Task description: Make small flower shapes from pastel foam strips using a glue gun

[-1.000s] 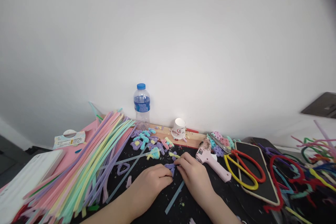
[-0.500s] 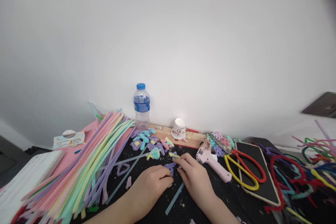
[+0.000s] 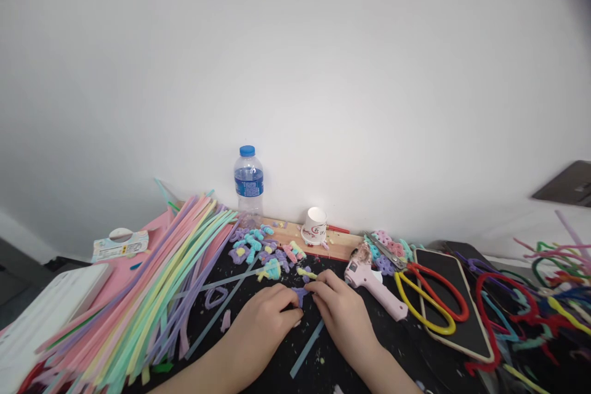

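Between my two hands is a small purple pipe-cleaner piece (image 3: 301, 295). My left hand (image 3: 268, 315) pinches its left side with bent fingers and thumb. The fingertips of my right hand (image 3: 341, 308) close on its right side. Just beyond lie a yellow pipe-cleaner bit (image 3: 305, 273) and a teal and yellow piece (image 3: 269, 269) on a glue stick. Several finished purple, teal and pink pieces (image 3: 253, 245) are heaped behind. A loose purple loop (image 3: 216, 297) lies left of my left hand. Another translucent glue stick (image 3: 307, 349) rests between my wrists.
A bundle of pastel pipe cleaners (image 3: 170, 277) spreads on the left. A water bottle (image 3: 249, 188) and an upturned paper cup (image 3: 314, 226) stand by the wall. To the right lie a pink glue gun (image 3: 376, 286), scissors (image 3: 425, 292), a tablet-like black panel (image 3: 455, 295) and tangled pipe cleaners (image 3: 530, 308).
My fingers have shifted slightly around the purple piece, the left ones rising a little. Everything else stays put.
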`<state>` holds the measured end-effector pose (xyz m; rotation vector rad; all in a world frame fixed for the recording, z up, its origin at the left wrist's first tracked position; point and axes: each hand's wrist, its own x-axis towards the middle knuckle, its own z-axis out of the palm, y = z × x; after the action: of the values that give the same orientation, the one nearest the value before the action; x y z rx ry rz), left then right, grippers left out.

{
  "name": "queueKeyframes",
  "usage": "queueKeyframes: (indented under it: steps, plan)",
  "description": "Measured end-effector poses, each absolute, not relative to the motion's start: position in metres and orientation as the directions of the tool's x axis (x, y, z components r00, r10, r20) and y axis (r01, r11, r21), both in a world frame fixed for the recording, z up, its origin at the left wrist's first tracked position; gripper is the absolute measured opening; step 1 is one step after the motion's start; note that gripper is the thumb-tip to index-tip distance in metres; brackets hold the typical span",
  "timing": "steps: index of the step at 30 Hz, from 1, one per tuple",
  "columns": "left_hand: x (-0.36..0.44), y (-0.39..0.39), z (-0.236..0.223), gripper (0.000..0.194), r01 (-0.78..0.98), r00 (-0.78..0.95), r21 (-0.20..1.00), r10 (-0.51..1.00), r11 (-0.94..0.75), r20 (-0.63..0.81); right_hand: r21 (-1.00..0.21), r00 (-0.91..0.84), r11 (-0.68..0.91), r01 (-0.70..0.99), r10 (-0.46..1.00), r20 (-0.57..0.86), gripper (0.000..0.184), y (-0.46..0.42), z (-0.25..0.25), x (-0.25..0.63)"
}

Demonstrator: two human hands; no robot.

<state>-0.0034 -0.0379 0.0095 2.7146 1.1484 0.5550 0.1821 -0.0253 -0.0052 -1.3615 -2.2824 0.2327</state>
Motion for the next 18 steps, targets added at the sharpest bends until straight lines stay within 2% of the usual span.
queueKeyframes:
  steps: [10, 18]
  plan:
    - [-0.0048, -0.0367, 0.0169, 0.017, 0.630, 0.648, 0.286, 0.692, -0.722, 0.317, -0.367, -0.397, 0.487, 0.793, 0.869, 0.295, 0.027, -0.0260, -0.0037, 0.1825]
    - [-0.0077, -0.0352, 0.0143, 0.019, 0.602, 0.676, 0.313, 0.678, -0.734, 0.290, -0.342, -0.396, 0.484, 0.805, 0.869, 0.298, 0.027, -0.0250, -0.0050, 0.1804]
